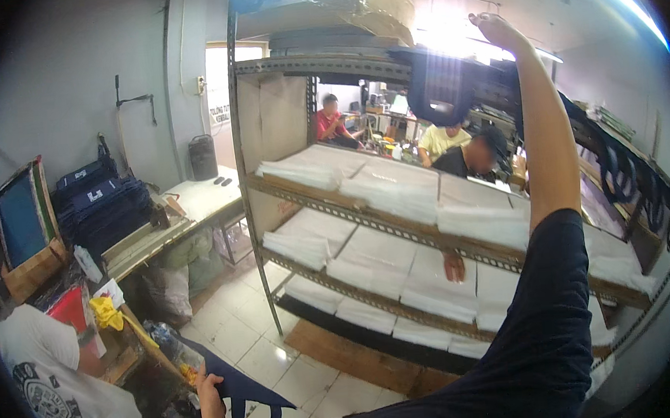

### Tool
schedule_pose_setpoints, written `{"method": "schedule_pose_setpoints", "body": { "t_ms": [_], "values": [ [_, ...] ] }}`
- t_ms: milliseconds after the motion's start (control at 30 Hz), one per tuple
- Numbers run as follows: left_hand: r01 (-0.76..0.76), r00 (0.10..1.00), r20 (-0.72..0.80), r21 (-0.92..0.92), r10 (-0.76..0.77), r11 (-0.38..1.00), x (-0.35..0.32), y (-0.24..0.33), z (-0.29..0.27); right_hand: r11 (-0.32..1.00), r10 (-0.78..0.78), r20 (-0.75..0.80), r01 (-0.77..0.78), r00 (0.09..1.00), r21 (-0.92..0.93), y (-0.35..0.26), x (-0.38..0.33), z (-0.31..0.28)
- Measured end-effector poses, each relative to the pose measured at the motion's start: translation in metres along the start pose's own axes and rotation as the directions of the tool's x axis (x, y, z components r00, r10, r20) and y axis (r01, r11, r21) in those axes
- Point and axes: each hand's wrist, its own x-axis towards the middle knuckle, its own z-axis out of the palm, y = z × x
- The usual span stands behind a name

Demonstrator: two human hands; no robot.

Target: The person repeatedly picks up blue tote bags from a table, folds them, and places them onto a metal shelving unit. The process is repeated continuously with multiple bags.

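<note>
My left hand (pixel 210 390), low at the left, is closed on a navy fabric bag (pixel 238 383) with strap-like handles hanging down. My right arm is raised high, and my right hand (pixel 500 30) is above the top of a metal shelf rack (pixel 402 280). Its fingers are loosely bent and apart, with nothing visible in them, though glare blurs them. Just below that hand, navy bags (pixel 439 85) lie along the rack's top, one draping over the edge with a handle opening. More navy straps (pixel 619 166) hang down farther right.
White sheet stacks (pixel 392 189) fill the rack's shelves. A taped carton (pixel 336 7) sits on top. At the left are a person in a white shirt (pixel 75 382), a bench (pixel 210 202) and piled navy bags (pixel 105 205). People (pixel 455 150) sit beyond the rack.
</note>
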Motion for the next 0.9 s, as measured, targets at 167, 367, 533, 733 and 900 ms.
{"method": "schedule_pose_setpoints", "body": {
  "t_ms": [167,367,533,733,900],
  "values": [
    [-0.084,0.995,0.042,-0.074,0.087,0.994,0.038,0.014,0.056,0.954,0.128,0.172,-0.073,0.977,-0.292,0.033,0.071,0.051],
    [-0.065,0.991,0.106,-0.103,0.076,0.993,0.118,0.04,0.1,0.913,0.284,0.284,-0.168,0.916,-0.372,0.046,0.077,0.084],
    [-0.113,0.949,0.28,-0.116,0.142,0.987,0.171,0.064,0.144,0.869,0.409,0.335,-0.25,0.849,-0.427,0.043,0.062,0.091],
    [-0.056,0.91,0.397,-0.161,0.117,0.985,0.195,0.074,0.17,0.829,0.487,0.367,-0.287,0.792,-0.48,0.046,0.061,0.095],
    [-0.033,0.913,0.399,-0.129,0.083,0.991,0.202,0.067,0.167,0.802,0.511,0.346,-0.292,0.787,-0.52,0.044,0.061,0.101]
  ]
}}
